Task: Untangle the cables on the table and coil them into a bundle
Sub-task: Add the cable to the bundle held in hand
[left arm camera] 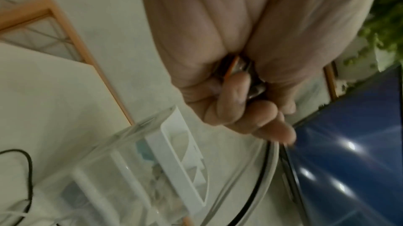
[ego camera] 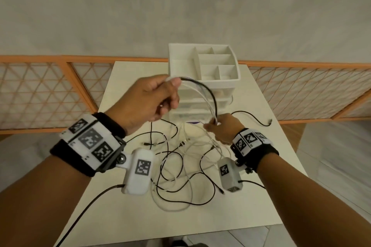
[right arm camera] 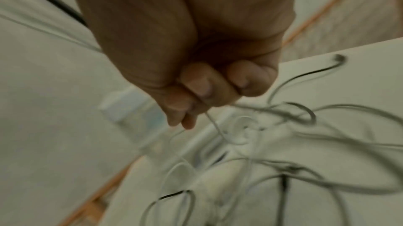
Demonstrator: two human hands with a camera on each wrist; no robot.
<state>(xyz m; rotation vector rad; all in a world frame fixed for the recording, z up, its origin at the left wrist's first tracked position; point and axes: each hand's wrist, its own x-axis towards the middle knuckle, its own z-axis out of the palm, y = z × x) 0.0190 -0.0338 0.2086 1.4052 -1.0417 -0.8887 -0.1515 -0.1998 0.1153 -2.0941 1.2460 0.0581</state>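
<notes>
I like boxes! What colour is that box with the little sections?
The organizer box is white, clearest in the head view.

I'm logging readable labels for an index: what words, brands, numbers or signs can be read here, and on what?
None: no words, brands or numbers are readable.
The wrist bands carry only black-and-white square marker patterns.
The white drawer organizer shows no legible label.
Connectors on the cables are too small to show any marking.

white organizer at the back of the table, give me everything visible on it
The white organizer looks like plastic. It stands upright at the table's far edge, centred. Its open top tray is split by dividers into several compartments that look empty. Below sit clear-fronted drawers with faint contents, too blurred to identify. The cable span held between the left hand and right hand arcs in front, hiding part of the drawers.
</notes>
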